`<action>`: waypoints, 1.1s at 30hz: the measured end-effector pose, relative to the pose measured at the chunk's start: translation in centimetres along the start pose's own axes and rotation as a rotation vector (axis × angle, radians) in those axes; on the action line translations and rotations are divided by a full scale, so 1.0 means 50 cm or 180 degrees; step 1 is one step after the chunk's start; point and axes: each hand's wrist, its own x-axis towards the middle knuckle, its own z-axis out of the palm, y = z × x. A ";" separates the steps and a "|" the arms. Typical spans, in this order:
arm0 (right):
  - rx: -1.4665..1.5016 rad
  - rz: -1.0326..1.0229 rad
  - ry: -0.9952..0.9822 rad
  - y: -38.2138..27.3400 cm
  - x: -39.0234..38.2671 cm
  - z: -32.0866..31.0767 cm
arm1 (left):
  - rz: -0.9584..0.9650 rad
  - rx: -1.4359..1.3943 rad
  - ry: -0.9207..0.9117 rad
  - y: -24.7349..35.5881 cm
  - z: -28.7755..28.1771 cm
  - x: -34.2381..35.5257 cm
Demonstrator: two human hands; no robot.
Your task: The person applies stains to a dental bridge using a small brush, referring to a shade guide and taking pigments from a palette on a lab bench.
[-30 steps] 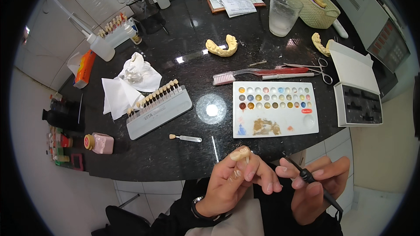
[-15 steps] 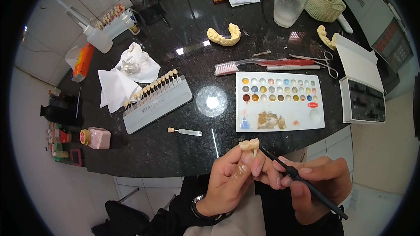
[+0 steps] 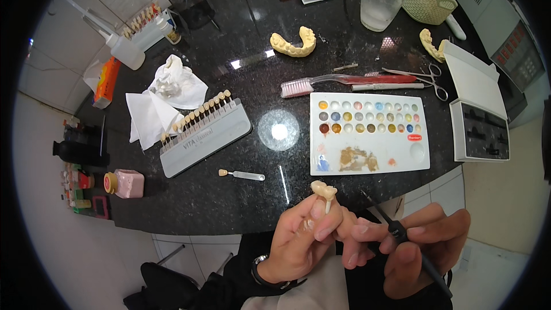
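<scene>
A tooth-coloured dental bridge [image 3: 323, 189] with a pale peg under it is pinched upright between the thumb and fingers of my left hand [image 3: 307, 232], just in front of the table's near edge. My right hand [image 3: 422, 247] grips a thin black brush [image 3: 397, 229], its fine tip pointing up and left, apart from the bridge. Fingers of both hands meet below the bridge. Beyond them lies a white palette [image 3: 367, 163] with rows of coloured wells and brown, blue and reddish smears. A single shade tab [image 3: 244, 175] lies left of it.
A grey shade guide [image 3: 206, 143], crumpled tissue [image 3: 175, 83] and a pink jar [image 3: 125, 184] are at left. Behind the palette lie a red toothbrush [image 3: 344, 80], scissor-handled forceps [image 3: 433, 83] and a yellow dental cast [image 3: 294, 43]. A glass [image 3: 381, 3] and an open white box [image 3: 479, 132] stand right.
The brush tip has drawn away from the bridge, to the right, as my right hand moved slightly right and down. My left hand has turned the bridge a little.
</scene>
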 end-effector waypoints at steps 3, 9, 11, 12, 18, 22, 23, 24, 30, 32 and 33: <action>0.0017 -0.0070 0.0018 0.004 -0.006 -0.001 | 0.0043 -0.0005 0.0110 -0.001 0.010 0.000; 0.0089 -0.0091 0.0036 0.008 -0.004 0.003 | 0.0127 -0.0791 -0.0280 -0.014 0.000 -0.004; 0.0091 -0.0047 0.0084 0.007 -0.006 0.003 | 0.0137 -0.1036 -0.0420 -0.017 -0.004 -0.004; 0.0023 -0.0001 0.0114 0.002 -0.007 0.002 | 0.0128 -0.1050 -0.0400 -0.017 -0.003 -0.003; -0.0268 -0.0184 0.0123 0.005 0.000 -0.004 | 0.0094 -0.1145 -0.0316 -0.016 0.006 -0.001; -0.0351 0.0056 0.0034 -0.004 0.003 -0.002 | 0.0085 -0.0889 -0.0281 -0.014 -0.001 -0.002; -0.0359 0.0067 0.0077 -0.004 0.002 -0.002 | 0.0065 -0.0832 -0.0301 -0.015 -0.002 -0.002; -0.0367 0.0078 0.0120 -0.004 0.002 -0.001 | 0.0046 -0.0774 -0.0319 -0.015 -0.003 -0.001; -0.0497 0.0067 0.0035 -0.001 0.008 -0.005 | 0.0138 -0.0380 -0.0114 -0.015 0.004 0.001; -0.0595 -0.0038 -0.0036 0.001 0.009 -0.011 | 0.0165 -0.0652 -0.0308 -0.017 -0.007 -0.001; -0.0633 -0.0093 -0.0045 0.003 0.010 -0.012 | 0.0204 -0.0640 -0.0324 -0.018 -0.007 0.000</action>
